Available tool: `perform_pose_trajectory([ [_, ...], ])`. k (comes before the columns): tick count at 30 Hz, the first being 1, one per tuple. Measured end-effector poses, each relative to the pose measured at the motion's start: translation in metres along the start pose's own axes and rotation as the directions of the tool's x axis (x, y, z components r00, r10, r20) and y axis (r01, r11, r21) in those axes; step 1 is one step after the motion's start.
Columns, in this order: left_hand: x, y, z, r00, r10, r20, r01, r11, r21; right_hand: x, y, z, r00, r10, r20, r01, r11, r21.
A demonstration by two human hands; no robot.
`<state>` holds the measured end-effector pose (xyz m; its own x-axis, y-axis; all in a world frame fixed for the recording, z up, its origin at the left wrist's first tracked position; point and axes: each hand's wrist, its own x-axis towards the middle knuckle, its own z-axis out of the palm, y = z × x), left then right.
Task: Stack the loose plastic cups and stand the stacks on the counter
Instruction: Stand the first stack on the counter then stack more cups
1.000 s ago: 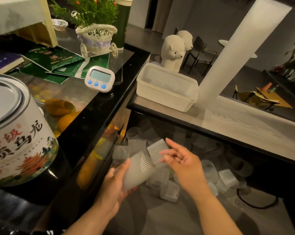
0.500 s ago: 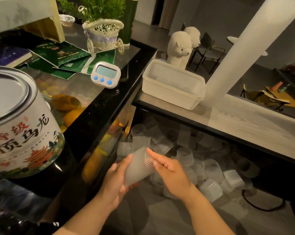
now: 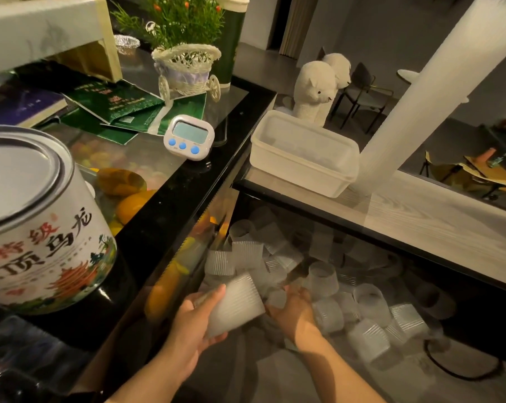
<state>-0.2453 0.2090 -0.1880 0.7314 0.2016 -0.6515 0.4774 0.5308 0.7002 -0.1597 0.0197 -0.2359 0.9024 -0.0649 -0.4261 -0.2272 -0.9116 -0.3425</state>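
My left hand [image 3: 195, 324] grips a short stack of frosted ribbed plastic cups [image 3: 234, 303], held tilted with its open end toward the upper right. My right hand [image 3: 293, 311] is low among the loose cups, its fingers closed around one small cup [image 3: 276, 298] just right of the stack's mouth. Several loose cups [image 3: 368, 312] lie scattered on the floor under the counter. A very tall stack of cups [image 3: 414, 103] stands leaning on the pale wooden counter [image 3: 437, 216] at the upper right.
A white plastic tub [image 3: 301, 154] sits on the counter beside the tall stack. On the black glass counter [image 3: 170, 210] at left are a blue-buttoned timer [image 3: 188, 138], a large tea tin [image 3: 33, 216], green packets and a wicker cart planter [image 3: 186, 68]. A black cable [image 3: 463, 370] lies on the floor.
My right hand left the stack's mouth and dropped down and to the right into the loose cups, closing on one. The left hand kept hold of the stack.
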Motion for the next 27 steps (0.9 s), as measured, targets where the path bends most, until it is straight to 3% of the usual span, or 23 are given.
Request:
perform_pose_trajectory([
  [3, -0.001, 0.0, 0.0, 1.0, -0.015, -0.01, 0.015, 1.0, 0.011, 0.004, 0.004, -0.001, 0.996, -0.058, -0.062, 0.064, 0.992, 0.105],
  [7, -0.002, 0.001, 0.002, 0.999, -0.033, -0.014, 0.034, 0.999, 0.031, -0.001, 0.009, -0.018, 0.954, -0.033, -0.298, 0.128, 0.944, 0.305],
  [9, -0.003, 0.003, 0.005, 0.999, -0.034, -0.013, 0.034, 0.999, 0.043, -0.009, 0.005, -0.035, 0.937, 0.018, -0.348, 0.173, 0.844, 0.508],
  [11, -0.004, 0.005, 0.01, 0.999, -0.039, 0.0, 0.039, 0.998, 0.044, -0.022, -0.002, -0.05, 0.949, -0.025, -0.316, 0.241, 0.703, 0.669],
  [14, -0.006, 0.005, 0.021, 0.998, -0.064, 0.024, 0.063, 0.998, 0.03, -0.041, -0.016, -0.057, 0.942, -0.204, -0.265, 0.33, 0.697, 0.637],
  [17, -0.009, 0.008, 0.033, 0.996, -0.086, 0.03, 0.086, 0.996, -0.016, -0.047, -0.027, -0.051, 0.908, -0.286, -0.308, 0.418, 0.68, 0.602],
  [27, -0.017, 0.01, 0.045, 0.975, -0.182, 0.131, 0.198, 0.973, -0.122, -0.048, -0.034, -0.065, 0.841, -0.289, -0.456, 0.521, 0.656, 0.545],
])
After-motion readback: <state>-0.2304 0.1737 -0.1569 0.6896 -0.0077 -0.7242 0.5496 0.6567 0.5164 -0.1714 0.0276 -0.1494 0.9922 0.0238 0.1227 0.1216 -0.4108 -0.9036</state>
